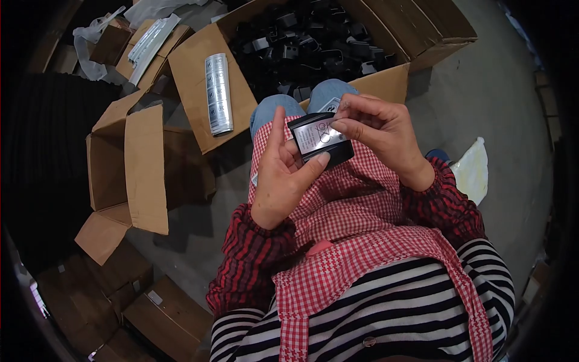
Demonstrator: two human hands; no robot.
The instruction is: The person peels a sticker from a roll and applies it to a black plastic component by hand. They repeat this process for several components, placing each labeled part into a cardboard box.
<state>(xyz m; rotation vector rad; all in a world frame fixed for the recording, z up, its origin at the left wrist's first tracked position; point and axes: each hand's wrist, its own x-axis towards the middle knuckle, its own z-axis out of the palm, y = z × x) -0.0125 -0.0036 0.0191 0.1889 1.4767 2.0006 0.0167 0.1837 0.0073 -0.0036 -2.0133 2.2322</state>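
Observation:
A black part (pixel 339 154) with a silver printed label (pixel 313 136) on its face is held above my lap. My left hand (pixel 284 170) grips the part from the left, thumb on its lower edge and index finger stretched upward. My right hand (pixel 381 134) pinches the label's right end between thumb and index finger. Whether that end is stuck down is hidden by the fingertips. Beyond my knees, a cardboard box (pixel 380 83) holds many black parts (pixel 301 45). A strip of silver labels (pixel 218 93) lies on the box's left flap.
At the left stands an open cardboard box (pixel 146 169). More boxes (pixel 169 314) are at the lower left. Silver sheets (pixel 154 45) and clear plastic (pixel 90 54) lie at the upper left. A pale scrap (pixel 471 171) is on the floor at the right.

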